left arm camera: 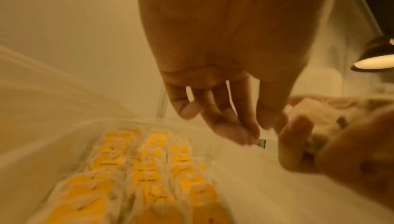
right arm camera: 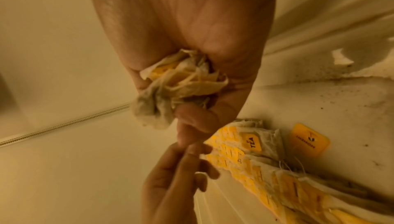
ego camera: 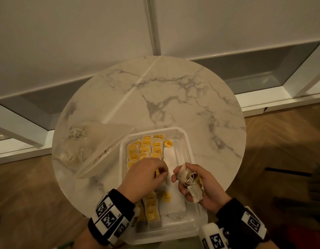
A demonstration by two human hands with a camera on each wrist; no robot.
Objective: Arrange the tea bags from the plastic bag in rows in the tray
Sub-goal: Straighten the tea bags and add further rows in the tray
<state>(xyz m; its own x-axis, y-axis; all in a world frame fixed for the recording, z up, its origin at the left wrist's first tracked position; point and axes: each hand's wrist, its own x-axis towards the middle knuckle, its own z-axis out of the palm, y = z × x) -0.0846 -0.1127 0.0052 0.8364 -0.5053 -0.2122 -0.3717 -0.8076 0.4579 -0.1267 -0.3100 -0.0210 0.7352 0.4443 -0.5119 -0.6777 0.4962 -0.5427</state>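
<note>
The step in hand looked like feeding bags from a held clump into the tray: three rows of tea bags with yellow tags already filled its left side, while the right side lay mostly bare, with a loose tag at the far end and another nearer. The right hand, hovering over the tray's near right part with palm turned inward, was curled around a tangled clump of bags and strings. The left hand reached across above the rows, knuckles up, fingers bent down, thumb and fingertips closed together just beside the right hand; something yellow showed at them in the head view, apparently a tag being pinched, though blur left this uncertain. The plastic bag lay on the table to the left of the tray, its mouth toward the tray; whether bags remained inside could not be told. The next move probably called for teasing one bag free of the knotted strings without dragging the others out, then laying it flat to start a fourth row beside the third.
</note>
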